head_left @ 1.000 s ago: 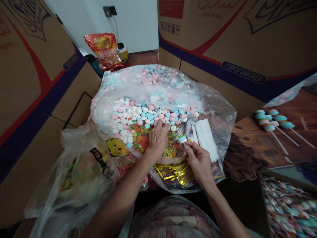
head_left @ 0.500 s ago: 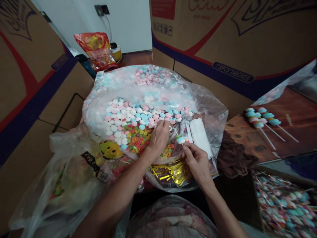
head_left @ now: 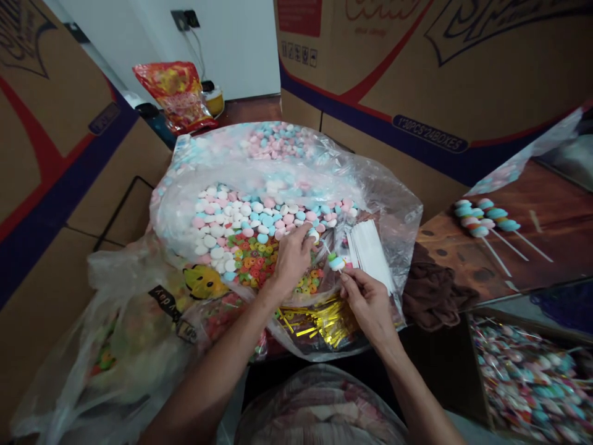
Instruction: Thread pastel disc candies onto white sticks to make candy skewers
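My right hand (head_left: pixel 368 296) pinches a thin white stick with a blue-and-white marshmallow (head_left: pixel 336 264) and a green gummy ring (head_left: pixel 332 256) threaded on it. The stick's bare tip points up and left, toward my left hand (head_left: pixel 293 256). My left thumb and forefinger are closed around a white marshmallow (head_left: pixel 314 236), partly covered by the fingertips. Beneath and beside that hand lie many coloured gummy rings (head_left: pixel 256 262). Behind them spreads a heap of pink, blue and white marshmallows (head_left: pixel 241 213) in a clear plastic bag (head_left: pixel 393 191).
White paper sticks (head_left: pixel 370 250) and gold twist ties (head_left: pixel 331 321) lie close to my right hand. Finished marshmallow skewers (head_left: pixel 479 225) rest on the table at right, above a box of wrapped sweets (head_left: pixel 532 383). Large cartons (head_left: pixel 370 74) stand behind; a brown cloth (head_left: pixel 433 290) hangs at the edge.
The view has shifted, so everything sits further left. My left hand has drawn away from the heap with a white marshmallow, closer to the stick's tip. My right hand keeps its grip.
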Available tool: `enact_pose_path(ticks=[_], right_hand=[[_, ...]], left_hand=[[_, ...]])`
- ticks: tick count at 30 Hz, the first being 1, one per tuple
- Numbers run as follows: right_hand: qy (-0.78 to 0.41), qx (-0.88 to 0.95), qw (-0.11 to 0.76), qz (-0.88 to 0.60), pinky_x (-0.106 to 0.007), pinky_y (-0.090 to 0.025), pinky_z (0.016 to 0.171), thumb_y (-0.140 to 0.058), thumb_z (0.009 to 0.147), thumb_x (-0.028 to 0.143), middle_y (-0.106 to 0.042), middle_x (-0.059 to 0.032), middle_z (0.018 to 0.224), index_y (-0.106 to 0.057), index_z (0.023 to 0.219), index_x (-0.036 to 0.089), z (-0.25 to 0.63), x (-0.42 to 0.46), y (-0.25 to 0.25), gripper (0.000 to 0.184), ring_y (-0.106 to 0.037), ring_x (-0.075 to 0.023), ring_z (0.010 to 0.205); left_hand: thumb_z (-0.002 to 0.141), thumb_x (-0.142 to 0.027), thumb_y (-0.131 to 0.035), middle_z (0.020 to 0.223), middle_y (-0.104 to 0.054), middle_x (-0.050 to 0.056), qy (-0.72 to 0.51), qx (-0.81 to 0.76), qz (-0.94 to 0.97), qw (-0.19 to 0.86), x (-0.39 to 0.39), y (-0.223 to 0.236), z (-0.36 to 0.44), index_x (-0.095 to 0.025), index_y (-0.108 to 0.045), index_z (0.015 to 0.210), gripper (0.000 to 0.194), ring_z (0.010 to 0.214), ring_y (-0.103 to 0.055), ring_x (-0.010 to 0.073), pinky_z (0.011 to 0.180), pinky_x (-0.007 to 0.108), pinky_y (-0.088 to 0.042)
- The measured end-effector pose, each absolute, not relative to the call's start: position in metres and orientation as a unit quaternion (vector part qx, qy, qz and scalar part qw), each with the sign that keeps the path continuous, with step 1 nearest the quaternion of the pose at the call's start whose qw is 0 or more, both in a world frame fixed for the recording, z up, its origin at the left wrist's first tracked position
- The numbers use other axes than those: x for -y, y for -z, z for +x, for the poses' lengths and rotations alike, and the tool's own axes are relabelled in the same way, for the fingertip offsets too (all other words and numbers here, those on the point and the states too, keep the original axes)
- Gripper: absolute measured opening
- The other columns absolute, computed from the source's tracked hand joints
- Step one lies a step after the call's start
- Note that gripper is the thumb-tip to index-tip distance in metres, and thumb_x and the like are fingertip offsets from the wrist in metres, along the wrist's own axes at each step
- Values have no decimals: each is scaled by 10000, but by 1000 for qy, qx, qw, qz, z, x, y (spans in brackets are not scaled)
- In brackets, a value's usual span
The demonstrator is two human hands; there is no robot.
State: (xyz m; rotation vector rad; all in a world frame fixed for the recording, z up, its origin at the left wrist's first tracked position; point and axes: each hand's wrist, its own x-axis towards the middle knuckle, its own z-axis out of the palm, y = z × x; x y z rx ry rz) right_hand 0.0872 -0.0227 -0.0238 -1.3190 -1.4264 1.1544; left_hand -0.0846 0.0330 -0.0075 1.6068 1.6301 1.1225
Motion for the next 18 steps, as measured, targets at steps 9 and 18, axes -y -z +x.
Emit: enact_pose_path(ticks=[9,18], right_hand=[[-387,640,396,-532,-221,-386,535,-521,920,370,-572,4,649,-716,923,152,80,29,12,292,-473,-126,572],[-369,652,378,-545,-218,-351,531,-509,922,361,-498,29,599,-682,857,159,79,29,9,274,-431,-115,548]], left_hand=[[757,-302,-706,899,-715,15,-570,-536,383,491,-19,10,-83,-180,-724,986,260,723,-634,134,713,265,-521],[814,-300,-646,838,-708,25,-557,-574,424,425,-12,16,-80,-197,-719,1067,283,756,-643,172,729,286,-522]])
